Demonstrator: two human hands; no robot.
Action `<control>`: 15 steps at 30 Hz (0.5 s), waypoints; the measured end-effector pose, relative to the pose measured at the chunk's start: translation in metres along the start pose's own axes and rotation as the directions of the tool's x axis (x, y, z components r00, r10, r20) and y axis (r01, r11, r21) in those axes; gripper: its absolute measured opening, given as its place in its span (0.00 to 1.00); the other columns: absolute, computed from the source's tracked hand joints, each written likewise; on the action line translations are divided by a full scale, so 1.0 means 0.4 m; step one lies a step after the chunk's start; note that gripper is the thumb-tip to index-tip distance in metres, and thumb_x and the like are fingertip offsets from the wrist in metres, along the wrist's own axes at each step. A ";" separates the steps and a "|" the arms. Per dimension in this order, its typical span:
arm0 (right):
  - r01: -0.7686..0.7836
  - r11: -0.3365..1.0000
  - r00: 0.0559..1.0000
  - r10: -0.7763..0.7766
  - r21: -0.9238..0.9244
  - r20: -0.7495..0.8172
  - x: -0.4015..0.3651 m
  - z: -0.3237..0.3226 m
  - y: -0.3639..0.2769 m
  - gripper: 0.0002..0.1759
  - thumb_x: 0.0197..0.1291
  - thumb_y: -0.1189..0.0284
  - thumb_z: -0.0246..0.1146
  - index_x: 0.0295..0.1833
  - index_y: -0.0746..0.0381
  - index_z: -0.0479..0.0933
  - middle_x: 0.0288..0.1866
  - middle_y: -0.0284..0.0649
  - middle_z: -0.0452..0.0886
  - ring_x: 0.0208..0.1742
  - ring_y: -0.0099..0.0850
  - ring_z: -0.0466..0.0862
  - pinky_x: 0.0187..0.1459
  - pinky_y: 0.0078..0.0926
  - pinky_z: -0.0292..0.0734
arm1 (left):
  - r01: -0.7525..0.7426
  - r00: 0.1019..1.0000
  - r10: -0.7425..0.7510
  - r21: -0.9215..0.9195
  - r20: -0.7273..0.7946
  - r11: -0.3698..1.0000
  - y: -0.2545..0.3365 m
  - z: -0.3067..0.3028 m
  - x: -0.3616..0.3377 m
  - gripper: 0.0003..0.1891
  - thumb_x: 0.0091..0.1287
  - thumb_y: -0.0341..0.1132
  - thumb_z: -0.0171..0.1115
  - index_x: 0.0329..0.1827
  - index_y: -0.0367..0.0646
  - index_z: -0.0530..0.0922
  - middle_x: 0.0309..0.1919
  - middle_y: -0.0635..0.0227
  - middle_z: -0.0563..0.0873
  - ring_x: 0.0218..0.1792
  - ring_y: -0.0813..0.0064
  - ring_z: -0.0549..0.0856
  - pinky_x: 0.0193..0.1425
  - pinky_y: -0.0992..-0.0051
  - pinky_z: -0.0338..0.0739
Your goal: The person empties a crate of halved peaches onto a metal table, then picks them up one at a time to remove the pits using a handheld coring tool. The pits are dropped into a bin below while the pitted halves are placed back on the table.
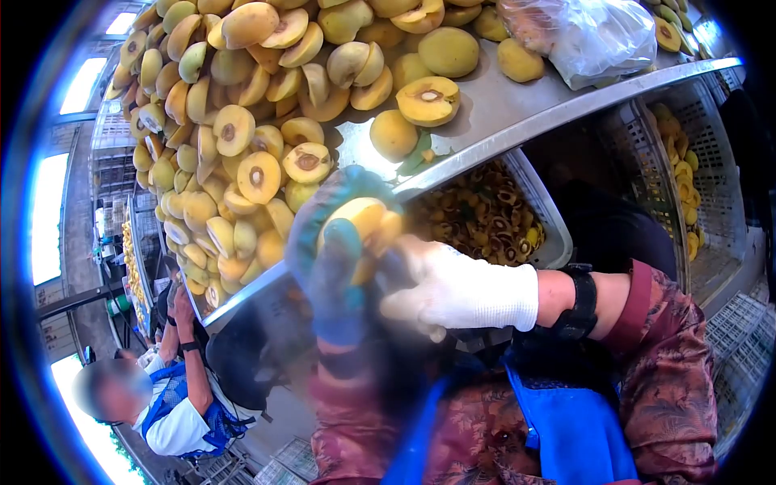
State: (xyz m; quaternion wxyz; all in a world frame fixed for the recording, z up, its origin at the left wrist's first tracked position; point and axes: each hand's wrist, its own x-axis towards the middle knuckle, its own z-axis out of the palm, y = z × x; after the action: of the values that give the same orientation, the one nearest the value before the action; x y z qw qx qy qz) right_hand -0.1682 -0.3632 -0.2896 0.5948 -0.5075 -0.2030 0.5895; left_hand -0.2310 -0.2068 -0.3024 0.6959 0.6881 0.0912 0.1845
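Observation:
My left hand (335,250), in a blue-green glove, is wrapped round a yellow fruit (360,220) in front of the metal table's edge. My right hand (461,283), in a white knitted glove, meets it from the right with its fingers bent. Motion blur smears the fingertips of both hands, and what the right fingers hold is hidden. Beyond the hands, a large heap of halved yellow fruit (259,178) covers the left part of the table (517,121). One cut half (428,101) lies face up near the edge, its brown centre showing.
A crate of dark fruit pieces (558,234) stands below the table edge. Further right is a perforated crate (715,186) with yellow fruit. A clear plastic bag (606,40) lies on the table at top right. Another person (174,404) is at the lower left.

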 end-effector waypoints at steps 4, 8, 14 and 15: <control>0.135 0.974 0.985 -0.152 -0.182 -0.083 0.044 -0.001 0.061 0.23 0.65 0.68 0.62 0.60 0.68 0.63 0.26 0.39 0.76 0.22 0.27 0.79 0.26 0.29 0.77 | -0.070 0.992 0.087 0.174 -0.096 0.982 -0.017 0.001 -0.005 0.33 0.74 0.55 0.53 0.63 0.28 0.73 0.54 0.51 0.83 0.54 0.59 0.84 0.61 0.62 0.80; -0.018 1.000 1.000 0.017 0.023 0.025 0.022 -0.006 0.018 0.22 0.65 0.69 0.62 0.58 0.67 0.64 0.26 0.38 0.76 0.22 0.26 0.78 0.25 0.27 0.76 | -0.090 0.986 0.087 -0.011 -0.144 0.996 -0.015 0.011 -0.018 0.25 0.68 0.41 0.63 0.60 0.28 0.74 0.58 0.49 0.80 0.58 0.59 0.82 0.65 0.62 0.76; -0.140 0.979 0.985 0.121 0.150 0.126 -0.006 -0.008 -0.030 0.18 0.65 0.70 0.62 0.53 0.66 0.65 0.24 0.35 0.74 0.21 0.24 0.76 0.23 0.23 0.73 | -0.048 0.999 0.049 0.081 -0.007 0.996 -0.011 -0.011 -0.002 0.33 0.69 0.53 0.62 0.62 0.28 0.73 0.52 0.49 0.83 0.51 0.57 0.85 0.59 0.60 0.82; -0.153 0.976 0.981 0.131 0.152 0.141 -0.004 -0.005 -0.023 0.17 0.65 0.70 0.62 0.52 0.66 0.65 0.24 0.35 0.74 0.21 0.23 0.76 0.23 0.23 0.73 | -0.002 0.999 0.000 0.052 0.032 0.999 -0.010 -0.024 0.003 0.34 0.67 0.54 0.65 0.61 0.28 0.74 0.51 0.48 0.84 0.50 0.57 0.86 0.58 0.60 0.82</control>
State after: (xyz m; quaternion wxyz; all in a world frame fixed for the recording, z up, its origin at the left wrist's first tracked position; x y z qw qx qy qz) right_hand -0.1623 -0.3636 -0.2821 0.5759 -0.4309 -0.1558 0.6770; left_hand -0.2331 -0.1976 -0.3066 0.6789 0.7090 0.0844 0.1714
